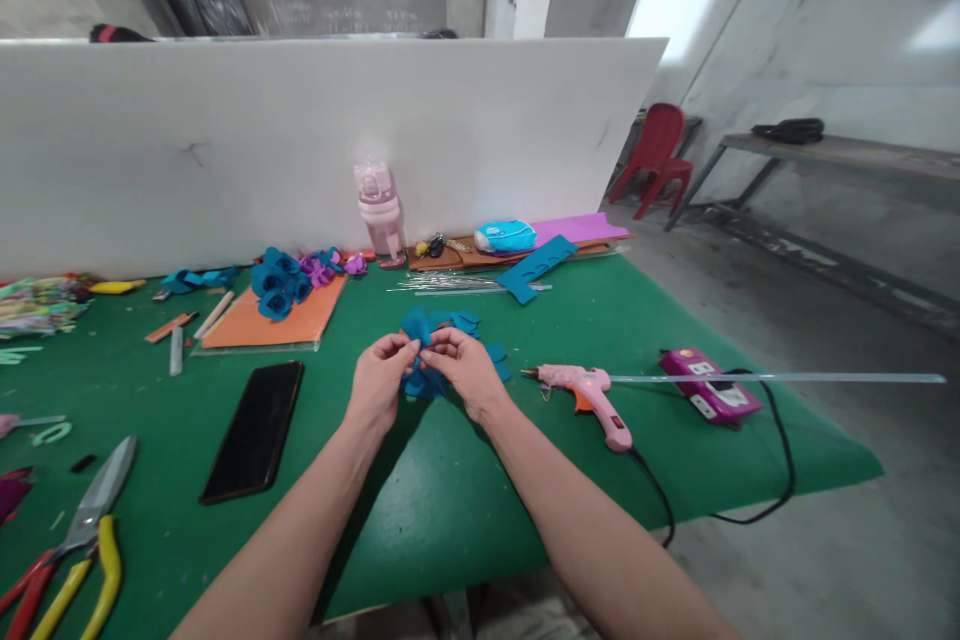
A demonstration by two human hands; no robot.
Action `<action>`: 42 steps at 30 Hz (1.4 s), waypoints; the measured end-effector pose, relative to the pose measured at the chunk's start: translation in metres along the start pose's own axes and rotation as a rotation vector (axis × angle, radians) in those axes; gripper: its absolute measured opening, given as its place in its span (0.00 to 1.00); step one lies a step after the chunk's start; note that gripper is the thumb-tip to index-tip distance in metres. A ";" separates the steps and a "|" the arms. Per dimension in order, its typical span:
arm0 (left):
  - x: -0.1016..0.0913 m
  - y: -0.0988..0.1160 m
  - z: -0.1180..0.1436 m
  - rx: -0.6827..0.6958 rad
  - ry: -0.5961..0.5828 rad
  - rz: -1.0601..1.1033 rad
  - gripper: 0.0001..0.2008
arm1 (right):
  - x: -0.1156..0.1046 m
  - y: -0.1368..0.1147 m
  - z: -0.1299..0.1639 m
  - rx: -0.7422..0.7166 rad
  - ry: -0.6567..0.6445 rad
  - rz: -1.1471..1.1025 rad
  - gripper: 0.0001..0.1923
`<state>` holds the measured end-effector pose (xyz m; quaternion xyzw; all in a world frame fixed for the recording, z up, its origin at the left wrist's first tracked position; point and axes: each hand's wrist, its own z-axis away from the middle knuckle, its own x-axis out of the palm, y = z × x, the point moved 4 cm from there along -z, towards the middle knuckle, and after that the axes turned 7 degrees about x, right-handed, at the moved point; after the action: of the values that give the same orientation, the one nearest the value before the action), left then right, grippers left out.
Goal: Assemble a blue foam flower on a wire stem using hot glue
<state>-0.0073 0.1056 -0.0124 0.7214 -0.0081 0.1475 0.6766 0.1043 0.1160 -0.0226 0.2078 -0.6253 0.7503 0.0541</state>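
Both hands pinching the same blue felt piece [424, 382] btw fingertips, held just over the green table [450, 510]. Left hand [377, 382] and right hand [466, 372] are closed on it, thumbs nearly touching. More blue petals [459, 321] lie just behind the grip. Pink glue gun [589, 390] sits to the right of the grip, black phone [255, 428] to the left, and pliers [71, 560] far left w/ yellow handles. Finished blue roses [276, 282] further back on an orange sheet [300, 320].

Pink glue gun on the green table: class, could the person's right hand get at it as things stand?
Probably yes. The glue gun lies just beside the right hand with bare table between, though that hand is pinching blue felt pieces.
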 end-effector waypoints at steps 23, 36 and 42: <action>0.004 -0.004 0.001 -0.109 -0.034 0.244 0.12 | 0.002 -0.002 0.001 -0.025 0.053 -0.075 0.09; 0.004 -0.005 -0.001 -0.066 -0.054 0.251 0.09 | 0.002 -0.001 0.001 -0.042 0.075 -0.055 0.08; 0.001 -0.008 -0.003 -0.085 -0.053 0.283 0.10 | 0.001 -0.001 0.000 -0.028 0.067 -0.082 0.09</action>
<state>-0.0050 0.1093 -0.0198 0.6873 -0.1338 0.2221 0.6786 0.1040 0.1156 -0.0212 0.2070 -0.6245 0.7452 0.1085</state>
